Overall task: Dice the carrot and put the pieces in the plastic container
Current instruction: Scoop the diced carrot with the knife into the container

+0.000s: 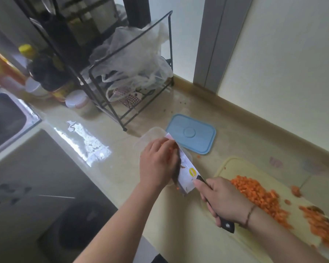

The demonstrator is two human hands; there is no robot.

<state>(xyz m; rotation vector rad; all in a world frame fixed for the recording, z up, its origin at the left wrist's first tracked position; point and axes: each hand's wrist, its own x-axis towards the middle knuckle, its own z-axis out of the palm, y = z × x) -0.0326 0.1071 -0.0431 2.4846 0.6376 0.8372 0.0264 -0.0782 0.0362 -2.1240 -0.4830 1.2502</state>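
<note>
Two hands work mid-frame: the right hand grips the knife over the container, and the left hand, fingers straight, presses carrot bits against the blade. Most dice lie on the board, lower right; a blue lid lies just beyond the container.

The right hand grips the black handle of a cleaver, holding its blade tilted on edge over the clear plastic container, while the left hand rests against the blade's face among a few carrot pieces. A blue lid lies just beyond the container on the countertop. Diced carrot is heaped on the pale cutting board to the right.
</note>
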